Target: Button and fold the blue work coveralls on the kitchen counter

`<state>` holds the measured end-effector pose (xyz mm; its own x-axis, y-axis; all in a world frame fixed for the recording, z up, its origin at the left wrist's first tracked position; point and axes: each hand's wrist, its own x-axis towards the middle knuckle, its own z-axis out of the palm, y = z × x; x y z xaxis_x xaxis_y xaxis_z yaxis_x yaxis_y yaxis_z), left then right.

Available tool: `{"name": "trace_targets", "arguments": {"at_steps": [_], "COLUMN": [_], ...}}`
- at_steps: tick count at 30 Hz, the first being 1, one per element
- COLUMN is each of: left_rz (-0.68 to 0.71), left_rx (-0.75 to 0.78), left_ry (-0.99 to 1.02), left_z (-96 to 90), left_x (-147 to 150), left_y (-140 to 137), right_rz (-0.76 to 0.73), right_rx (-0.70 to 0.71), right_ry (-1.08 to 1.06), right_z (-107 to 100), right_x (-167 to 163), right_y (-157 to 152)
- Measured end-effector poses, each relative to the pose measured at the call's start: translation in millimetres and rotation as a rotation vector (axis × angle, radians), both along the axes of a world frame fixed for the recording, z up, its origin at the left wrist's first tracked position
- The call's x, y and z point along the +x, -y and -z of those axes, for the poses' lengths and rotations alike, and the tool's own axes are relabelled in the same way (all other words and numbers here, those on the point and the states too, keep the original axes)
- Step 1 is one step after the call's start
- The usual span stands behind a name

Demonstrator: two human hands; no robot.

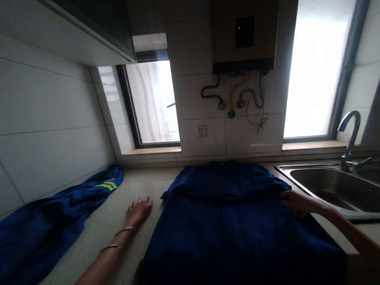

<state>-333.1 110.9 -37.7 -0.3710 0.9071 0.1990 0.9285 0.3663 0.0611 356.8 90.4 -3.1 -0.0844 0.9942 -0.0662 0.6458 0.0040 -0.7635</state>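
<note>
Left hand is flat on the pale speckled stone countertop with fingers loosely spread, just left of the dark blue work garment laid out mid-counter. Right hand rests on that garment's right edge, fingers together pressing cloth, next to the stainless steel sink. A second blue garment with a yellow-green reflective stripe lies along the left wall.

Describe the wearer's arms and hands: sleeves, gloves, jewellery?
Both forearms are bare, with no sleeves in view and no gloves. The left hand has two thin metallic bangles around the wrist. The right hand shows no jewellery; its wrist is bare.
</note>
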Motion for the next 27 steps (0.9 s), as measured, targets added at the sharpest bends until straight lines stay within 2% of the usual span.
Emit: {"name": "trace_targets", "arguments": {"at_steps": [2,6,8,11,14,16,20,22,24,27], "left_rz": [-0.004,-0.008,-0.005,-0.005,0.033,0.108,0.221,0.322,0.483,0.652], "left_rx": [0.010,0.008,0.010,0.013,0.037,0.117,0.308,0.274,0.142,0.061], "left_ry": [-0.001,-0.006,-0.010,-0.005,0.002,-0.013,0.043,0.136,0.213,0.193], "left_z": [1.6,4.9,5.8,6.5,6.1,2.9,-17.9,-32.4,-43.8,-49.8], "left_x": [-0.9,-3.6,-4.5,-5.7,-7.1,-4.8,24.5,52.5,83.1,119.7], "left_y": [-0.6,-3.4,-4.7,-4.6,-2.4,-2.4,-13.3,-23.0,-32.1,-40.8], "right_rz": [0.094,0.249,0.318,0.350,0.346,0.345,0.392,0.424,0.446,0.433], "right_rx": [0.041,0.230,0.222,0.191,0.229,0.252,0.357,0.433,0.488,0.525], "right_ry": [0.179,0.512,0.609,0.636,0.570,0.491,0.277,0.163,0.059,-0.105], "right_z": [-4.5,-17.4,-20.8,-19.9,-13.2,-6.6,7.1,12.2,15.6,18.3], "right_x": [-18.1,-45.9,-52.5,-52.6,-45.5,-40.5,-36.2,-36.4,-36.7,-34.0], "right_y": [-24.3,-61.1,-73.7,-86.1,-89.7,-87.1,-75.1,-69.8,-66.8,-66.4]}}
